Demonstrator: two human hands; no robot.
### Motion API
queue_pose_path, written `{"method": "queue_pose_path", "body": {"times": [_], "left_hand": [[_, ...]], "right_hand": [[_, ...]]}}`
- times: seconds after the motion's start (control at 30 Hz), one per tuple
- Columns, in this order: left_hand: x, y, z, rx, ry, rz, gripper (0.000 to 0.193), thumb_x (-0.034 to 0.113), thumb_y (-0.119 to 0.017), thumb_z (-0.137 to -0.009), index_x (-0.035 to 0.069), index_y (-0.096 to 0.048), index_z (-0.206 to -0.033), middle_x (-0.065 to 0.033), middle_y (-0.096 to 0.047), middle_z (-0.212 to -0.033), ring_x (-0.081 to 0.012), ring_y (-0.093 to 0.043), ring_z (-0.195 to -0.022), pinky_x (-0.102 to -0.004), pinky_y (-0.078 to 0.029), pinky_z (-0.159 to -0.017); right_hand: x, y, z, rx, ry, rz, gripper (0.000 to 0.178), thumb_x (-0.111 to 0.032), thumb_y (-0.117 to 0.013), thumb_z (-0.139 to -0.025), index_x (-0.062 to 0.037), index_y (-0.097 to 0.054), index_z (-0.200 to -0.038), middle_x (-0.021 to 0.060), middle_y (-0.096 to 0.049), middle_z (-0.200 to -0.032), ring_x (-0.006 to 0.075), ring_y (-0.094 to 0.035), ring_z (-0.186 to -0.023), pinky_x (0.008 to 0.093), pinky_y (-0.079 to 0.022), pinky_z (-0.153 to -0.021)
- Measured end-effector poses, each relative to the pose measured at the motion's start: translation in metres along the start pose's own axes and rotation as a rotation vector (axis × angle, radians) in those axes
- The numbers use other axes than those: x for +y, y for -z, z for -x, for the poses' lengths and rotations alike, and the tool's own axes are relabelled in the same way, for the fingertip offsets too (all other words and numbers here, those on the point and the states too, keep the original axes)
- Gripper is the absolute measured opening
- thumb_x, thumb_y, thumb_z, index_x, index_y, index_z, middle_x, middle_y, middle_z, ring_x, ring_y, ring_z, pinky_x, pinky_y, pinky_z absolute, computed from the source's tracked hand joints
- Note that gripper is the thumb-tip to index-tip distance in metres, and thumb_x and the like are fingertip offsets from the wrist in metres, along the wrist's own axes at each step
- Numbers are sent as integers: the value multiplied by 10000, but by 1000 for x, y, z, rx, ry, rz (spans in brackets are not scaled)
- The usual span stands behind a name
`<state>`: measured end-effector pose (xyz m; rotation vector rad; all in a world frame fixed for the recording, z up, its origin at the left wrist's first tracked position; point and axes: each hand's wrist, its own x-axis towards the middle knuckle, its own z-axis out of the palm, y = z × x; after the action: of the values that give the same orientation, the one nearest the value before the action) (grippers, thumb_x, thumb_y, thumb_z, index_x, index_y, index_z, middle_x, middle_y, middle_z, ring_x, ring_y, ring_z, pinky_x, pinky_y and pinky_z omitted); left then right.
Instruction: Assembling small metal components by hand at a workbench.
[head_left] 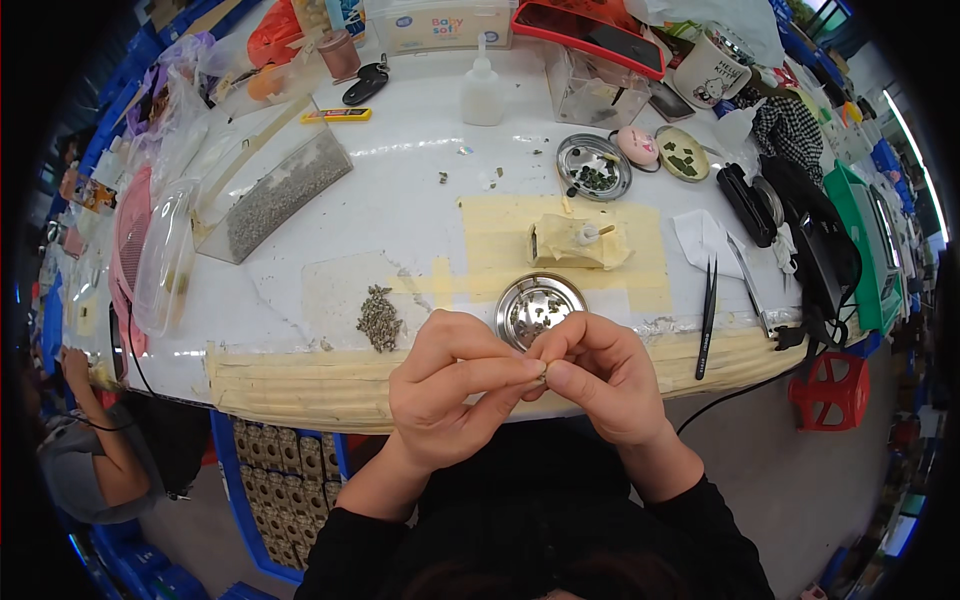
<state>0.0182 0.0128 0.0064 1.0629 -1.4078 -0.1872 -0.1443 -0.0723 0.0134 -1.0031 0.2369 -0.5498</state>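
Note:
My left hand [450,388] and my right hand [612,380] meet over the table's front edge, fingertips pinched together. Between them is a tiny pale greenish piece [541,373], mostly covered by the fingers. Just beyond the fingertips stands a round metal dish [503,304] with several small dark bits in it. A heap of small grey-green pieces [380,318] lies left of the dish, past my left hand. Behind the dish is a block wrapped in yellow tape [570,245], with a short stick on top. Black tweezers [707,322] lie to the right of my right hand.
A tilted clear box of grey granules [285,190] stands at left. A white squeeze bottle [482,95], a metal dish with dark green pieces [595,172] and a phone in a red case [590,38] are farther back. A co-worker's arm [115,460] shows at far left.

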Motion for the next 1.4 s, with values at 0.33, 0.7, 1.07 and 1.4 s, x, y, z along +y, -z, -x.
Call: {"method": "queue_pose_path", "body": {"times": [0.33, 0.7, 1.07, 1.4], "left_hand": [[1, -3, -1, 21, -48, -144, 341, -69, -800, -646, 69, -743, -953, -20, -654, -855, -186, -575, -752, -284, -449, -667], [16, 6, -1, -12, 62, 30, 369, 69, -836, -703, 35, -724, -1053, -60, -648, -963, -209, -588, -830, -320, -456, -726], [69, -23, 2, -411, 161, 1725, 345, 231, -830, -790, -30, -729, -991, -141, -680, -926, -261, -634, -814, -341, -498, -710], [70, -25, 8, -378, 111, 1774, 211, 163, -779, -849, -26, -728, -927, -136, -684, -912, -241, -625, -787, -333, -487, -676]], "right_hand": [[-3, -6, 4, 82, 39, 151, 101, -65, -581, -984, 21, -562, -1034, 70, -638, -1006, 112, -627, -926, 273, -532, -847], [-10, -3, 5, 109, 230, 339, 91, -48, -572, -976, 12, -519, -1020, 138, -650, -1037, 157, -622, -945, 301, -507, -870], [-13, -4, 3, 189, 316, 419, 107, -69, -572, -974, 3, -499, -1001, 150, -658, -956, 167, -632, -865, 307, -522, -823], [-12, -6, 2, 173, 293, 436, 106, -73, -566, -978, 11, -508, -1009, 144, -661, -944, 171, -643, -872, 304, -530, -822]]}}
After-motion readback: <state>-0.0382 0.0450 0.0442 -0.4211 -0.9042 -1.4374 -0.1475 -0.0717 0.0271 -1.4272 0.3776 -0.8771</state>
